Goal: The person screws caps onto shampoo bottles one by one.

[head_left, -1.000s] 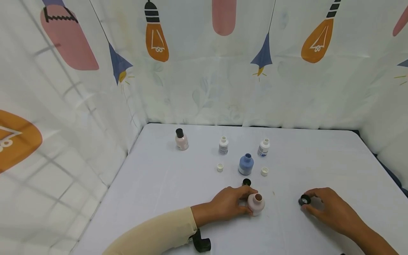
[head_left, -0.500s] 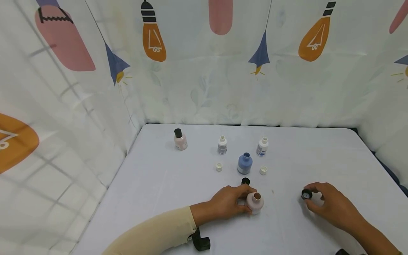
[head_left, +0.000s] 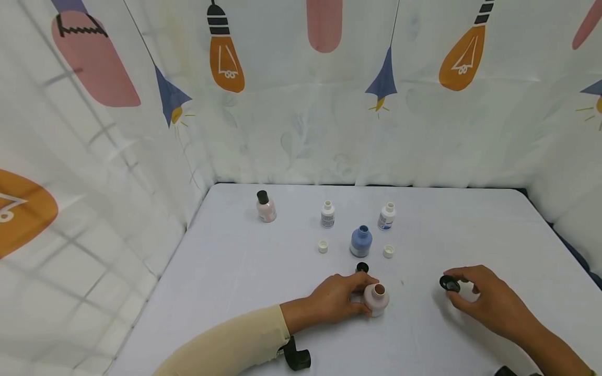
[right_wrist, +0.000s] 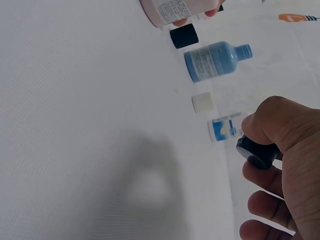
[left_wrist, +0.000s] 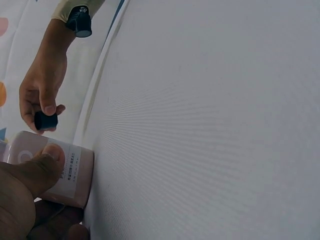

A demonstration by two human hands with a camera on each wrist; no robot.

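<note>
My left hand (head_left: 336, 298) grips an uncapped pink bottle (head_left: 377, 301) that stands upright on the table, thumb across its label in the left wrist view. Between thumb and fingertips, my right hand (head_left: 491, 300) pinches a black bottle cap (head_left: 450, 283) above the cloth, well right of the bottle. In the right wrist view the cap (left_wrist: 46, 120) is tilted, as its shadow falls on the cloth below. A second black cap (head_left: 362, 267) lies just behind the left fingers. Beyond that cap stands an open blue bottle (head_left: 361, 242).
Two open white bottles (head_left: 327, 215) stand farther back, with two white caps (head_left: 323, 246) lying in front of them. A capped pale pink bottle (head_left: 266, 207) is at the back left. Printed curtains (head_left: 301, 130) hang behind and beside the white table (head_left: 235, 261).
My right hand has lifted slightly away from the front edge, turning the black cap between its fingers. My left hand and the pink bottle stay in place.
</note>
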